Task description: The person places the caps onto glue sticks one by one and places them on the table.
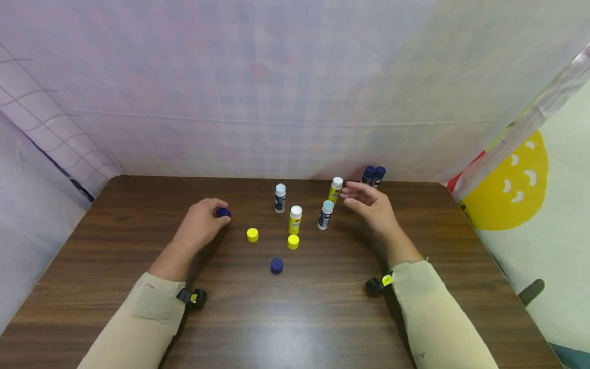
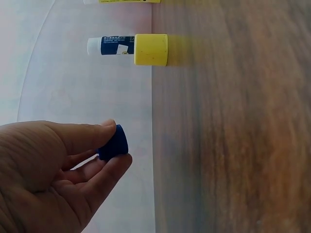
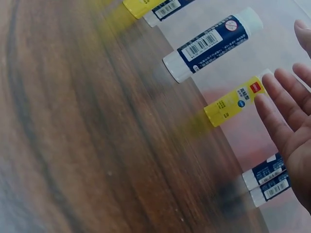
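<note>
My left hand (image 1: 198,224) pinches a dark blue glue stick cap (image 2: 115,143) between thumb and fingers, at the left of the table. The right hand (image 1: 372,206) is open, fingers spread, with its fingertips right beside an uncapped yellow glue stick (image 1: 334,192). Just in front of that one stands an uncapped navy glue stick (image 1: 324,219). Another yellow glue stick (image 1: 294,224) and another navy one (image 1: 279,201), both capless and upright, stand between the two hands. Nothing is held in the right hand.
Two yellow caps (image 1: 252,235) and a loose blue cap (image 1: 276,266) lie on the brown wooden table (image 1: 239,328). Behind the right hand, two navy glue sticks (image 1: 373,175) with blue caps stand together at the back edge. A pale curtain (image 1: 230,92) hangs behind the table.
</note>
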Motion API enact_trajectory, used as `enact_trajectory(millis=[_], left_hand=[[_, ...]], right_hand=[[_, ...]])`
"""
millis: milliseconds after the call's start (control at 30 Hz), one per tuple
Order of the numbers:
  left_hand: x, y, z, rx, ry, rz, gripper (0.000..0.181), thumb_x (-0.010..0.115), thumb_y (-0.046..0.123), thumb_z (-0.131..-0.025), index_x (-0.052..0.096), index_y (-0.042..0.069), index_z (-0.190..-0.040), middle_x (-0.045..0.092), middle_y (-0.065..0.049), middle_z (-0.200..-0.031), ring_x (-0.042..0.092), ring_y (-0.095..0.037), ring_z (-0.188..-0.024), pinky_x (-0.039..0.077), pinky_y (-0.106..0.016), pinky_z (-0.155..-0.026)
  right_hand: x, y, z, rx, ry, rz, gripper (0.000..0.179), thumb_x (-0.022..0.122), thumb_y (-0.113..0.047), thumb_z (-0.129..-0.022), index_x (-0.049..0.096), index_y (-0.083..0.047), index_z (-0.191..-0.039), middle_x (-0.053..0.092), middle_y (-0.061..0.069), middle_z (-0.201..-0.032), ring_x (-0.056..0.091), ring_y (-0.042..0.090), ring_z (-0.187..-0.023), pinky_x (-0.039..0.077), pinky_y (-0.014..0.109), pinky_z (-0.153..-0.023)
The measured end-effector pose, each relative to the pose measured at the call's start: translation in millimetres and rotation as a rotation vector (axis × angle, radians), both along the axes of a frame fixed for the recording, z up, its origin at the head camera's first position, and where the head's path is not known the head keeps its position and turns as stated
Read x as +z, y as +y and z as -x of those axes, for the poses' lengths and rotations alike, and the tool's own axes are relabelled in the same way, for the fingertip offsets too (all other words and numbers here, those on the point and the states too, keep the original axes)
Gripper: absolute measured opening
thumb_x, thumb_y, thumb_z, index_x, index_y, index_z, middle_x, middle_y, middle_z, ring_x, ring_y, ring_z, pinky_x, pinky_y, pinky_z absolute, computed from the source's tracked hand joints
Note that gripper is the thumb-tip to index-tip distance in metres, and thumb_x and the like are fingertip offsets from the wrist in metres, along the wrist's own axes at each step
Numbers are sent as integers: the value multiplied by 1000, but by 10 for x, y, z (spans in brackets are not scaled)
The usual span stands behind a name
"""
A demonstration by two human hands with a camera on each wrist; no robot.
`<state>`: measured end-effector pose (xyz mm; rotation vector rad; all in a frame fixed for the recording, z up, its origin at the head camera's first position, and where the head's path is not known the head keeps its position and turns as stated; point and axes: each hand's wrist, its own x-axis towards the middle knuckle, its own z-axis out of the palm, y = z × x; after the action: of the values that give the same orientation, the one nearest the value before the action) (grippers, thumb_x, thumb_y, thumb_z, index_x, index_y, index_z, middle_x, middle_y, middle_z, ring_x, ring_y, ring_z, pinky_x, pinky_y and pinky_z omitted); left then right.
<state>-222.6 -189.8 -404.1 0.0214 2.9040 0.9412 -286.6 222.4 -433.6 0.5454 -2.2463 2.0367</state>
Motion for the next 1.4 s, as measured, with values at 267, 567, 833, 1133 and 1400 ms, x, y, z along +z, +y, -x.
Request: enact_trajectory(millis=[267,567,833,1133,1400], left_hand=[[-3,1,15,-9,17,-1,41,64,17,-105,59,-1,-141,58,-26,-144,56,-44,-134,49,-59,-112],[-22,2,24,-5,48,-9,41,63,17,-105,59,1,-142,58,-26,-143,56,-43,-134,49,-59,-112],[-9,6,15,-13,72,-12,38,63,16,-105,61,1,-140,60,-26,-139,58,-43,-130,51,-59,-109],[2,34,8,-6,66,-18,38,64,15,-104,61,0,-138,60,-27,-138,59,-43,-129,51,-58,-109],[15,55,-6,1,75,-29,38,64,16,-104,61,1,-139,60,-25,-138,60,-42,-128,53,-57,-108]], right_hand=[[-21,-67,-11,77,-21,-32,50,73,3,-93,55,14,-138,73,16,-122,70,10,-108,60,21,-92],[-88,-116,-15,123,-47,-94,50,74,5,-92,55,14,-137,74,-4,-118,70,5,-105,60,20,-90],[-83,-160,-34,121,-125,-199,53,78,-2,-92,58,5,-140,69,12,-130,68,8,-108,60,21,-90],[-128,-204,-44,149,-190,-231,55,78,-5,-92,58,3,-142,63,25,-139,68,6,-108,59,20,-92],[-168,-222,-30,157,-184,-227,51,77,-3,-92,60,4,-139,64,26,-139,69,5,-109,59,21,-93]])
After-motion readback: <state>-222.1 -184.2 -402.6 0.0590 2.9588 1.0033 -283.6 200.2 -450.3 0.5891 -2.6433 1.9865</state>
